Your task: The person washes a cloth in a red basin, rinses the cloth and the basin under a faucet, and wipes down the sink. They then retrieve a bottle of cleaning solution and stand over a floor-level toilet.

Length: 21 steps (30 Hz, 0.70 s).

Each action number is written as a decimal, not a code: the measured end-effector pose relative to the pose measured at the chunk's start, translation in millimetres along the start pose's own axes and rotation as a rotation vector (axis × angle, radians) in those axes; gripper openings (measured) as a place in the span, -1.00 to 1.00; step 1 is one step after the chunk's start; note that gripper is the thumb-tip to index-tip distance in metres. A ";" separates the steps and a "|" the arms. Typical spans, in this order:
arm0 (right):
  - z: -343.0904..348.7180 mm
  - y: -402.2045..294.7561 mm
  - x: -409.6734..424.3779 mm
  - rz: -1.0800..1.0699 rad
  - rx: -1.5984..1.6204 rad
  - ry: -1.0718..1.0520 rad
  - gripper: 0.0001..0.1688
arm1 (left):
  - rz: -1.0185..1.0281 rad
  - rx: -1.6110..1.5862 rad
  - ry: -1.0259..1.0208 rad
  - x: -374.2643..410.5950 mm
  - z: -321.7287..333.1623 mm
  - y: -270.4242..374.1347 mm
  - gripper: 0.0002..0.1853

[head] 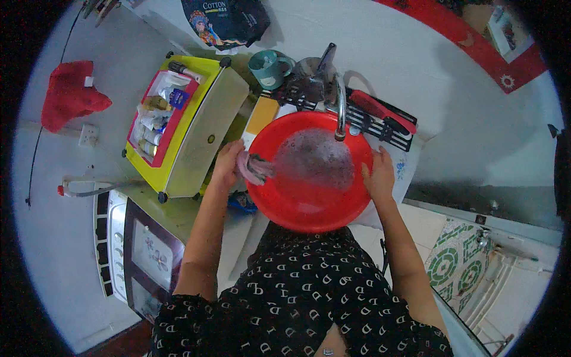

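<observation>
A round red plastic basin (308, 209) is in front of my body, with foamy, greyish water (314, 156) gathered towards its far side. Fingers of my left hand (228, 165) close around a bunched pink and grey cloth (255, 168), which hangs over the basin's left rim. Whether that hand also grips the rim is hard to tell. At the opposite side, my right hand (380, 174) holds the basin's right rim, thumb inside. A curved metal faucet (341, 107) reaches over the far rim.
Behind the basin are a teal mug (267, 71), a black slatted rack (379, 129) and a red-handled utensil (377, 109). To the left stands a yellow-green cabinet (196, 129) carrying a pink-edged box of bottles (163, 116). A gas stove (149, 250) lies nearer on that side.
</observation>
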State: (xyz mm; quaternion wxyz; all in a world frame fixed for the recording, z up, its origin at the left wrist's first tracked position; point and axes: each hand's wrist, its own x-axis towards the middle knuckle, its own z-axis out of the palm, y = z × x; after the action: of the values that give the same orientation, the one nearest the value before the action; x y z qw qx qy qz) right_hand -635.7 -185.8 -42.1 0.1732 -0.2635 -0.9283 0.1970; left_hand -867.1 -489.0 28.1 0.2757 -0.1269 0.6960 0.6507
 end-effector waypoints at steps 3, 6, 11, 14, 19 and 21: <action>11.4 11.5 -4.9 0.260 0.192 -0.090 -0.48 | -0.136 -0.026 -0.101 -1.9 -34.8 -18.2 -0.69; 27.1 21.6 -9.2 0.392 0.359 -0.204 -0.50 | -0.263 -0.086 -0.296 -6.1 -50.2 -27.5 -0.67; 36.8 30.0 -22.1 0.290 0.320 -0.130 -0.54 | -0.244 -0.022 -0.368 -0.7 -56.9 -24.5 -0.68; 31.6 20.4 -34.5 0.289 0.395 -0.061 -0.57 | -0.261 -0.143 -0.389 -18.8 -60.8 2.1 -0.67; 18.4 6.8 -41.5 0.370 0.593 -0.197 -0.63 | -0.343 -0.229 -0.423 -56.3 -55.9 41.8 -0.59; 12.9 3.8 -41.7 0.397 0.595 -0.271 -0.66 | -0.283 -0.250 -0.445 -40.6 -75.2 29.1 -0.54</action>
State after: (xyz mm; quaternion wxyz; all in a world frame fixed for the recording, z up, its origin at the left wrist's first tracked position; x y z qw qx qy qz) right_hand -606.1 -209.6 -64.1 0.0765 -0.3479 -0.7761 0.5205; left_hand -866.0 -566.3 74.9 0.4917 -0.1098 0.5084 0.6983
